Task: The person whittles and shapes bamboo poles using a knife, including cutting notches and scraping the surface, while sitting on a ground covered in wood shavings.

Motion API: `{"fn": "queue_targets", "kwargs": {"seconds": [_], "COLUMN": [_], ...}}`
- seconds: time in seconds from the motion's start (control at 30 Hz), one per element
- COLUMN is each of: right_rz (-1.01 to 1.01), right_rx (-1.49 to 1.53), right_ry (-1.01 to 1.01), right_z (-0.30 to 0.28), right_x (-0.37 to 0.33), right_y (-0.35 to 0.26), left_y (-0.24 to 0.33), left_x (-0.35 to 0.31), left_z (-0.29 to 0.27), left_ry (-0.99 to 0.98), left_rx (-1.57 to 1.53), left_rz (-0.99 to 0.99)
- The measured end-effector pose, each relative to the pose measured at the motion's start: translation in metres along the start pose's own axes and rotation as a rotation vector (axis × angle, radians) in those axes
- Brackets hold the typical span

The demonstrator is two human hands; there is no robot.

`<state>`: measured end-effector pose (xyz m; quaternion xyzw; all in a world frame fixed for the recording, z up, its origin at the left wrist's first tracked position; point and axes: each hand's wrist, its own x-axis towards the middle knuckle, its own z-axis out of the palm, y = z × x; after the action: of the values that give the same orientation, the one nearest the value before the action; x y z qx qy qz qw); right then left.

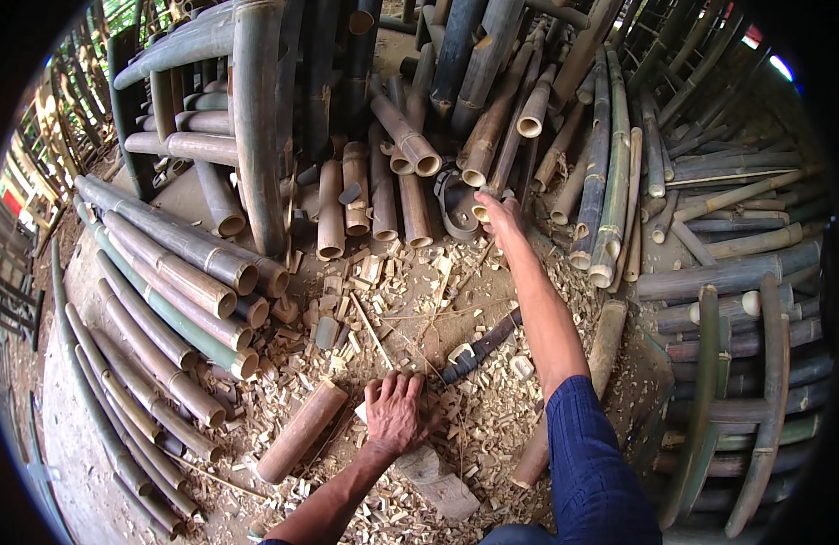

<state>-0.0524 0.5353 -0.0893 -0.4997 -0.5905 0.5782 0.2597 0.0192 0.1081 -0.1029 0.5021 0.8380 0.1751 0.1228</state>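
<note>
Tube (481, 214): in the right hand (503, 222), fingers closed around its near end. Belt (478, 350): nearer the body than this grip. Left hand (401, 414): left of the belt, fingers curled; whether it holds anything cannot be determined. Block (440, 483): just beside the left wrist.

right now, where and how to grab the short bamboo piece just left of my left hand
Best around its middle, from above, probably with the left hand: the short bamboo piece lies on its side among chips, its round barrel uncovered, close to that hand.

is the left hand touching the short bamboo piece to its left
Apart: the head view shows a visible gap between the left hand and the short bamboo piece.
</note>
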Motion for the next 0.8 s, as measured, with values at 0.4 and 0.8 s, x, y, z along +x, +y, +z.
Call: {"fn": "queue_targets", "kwargs": {"seconds": [0.4,0.8], "right_rz": [-0.359,-0.101], "right_rx": [-0.929,-0.013], "right_ry": [0.366,0.005], "right_z": [0.033,0.028], "right_x": [-0.030,-0.048], "right_y": [-0.070,-0.064], "left_y": [0.001,-0.002], "left_x": [0.000,0.000], "left_z": [-0.004,0.003], "left_ry": [-0.003,0.041], "left_rx": [-0.009,-0.077], "left_rz": [0.007,0.019]}}
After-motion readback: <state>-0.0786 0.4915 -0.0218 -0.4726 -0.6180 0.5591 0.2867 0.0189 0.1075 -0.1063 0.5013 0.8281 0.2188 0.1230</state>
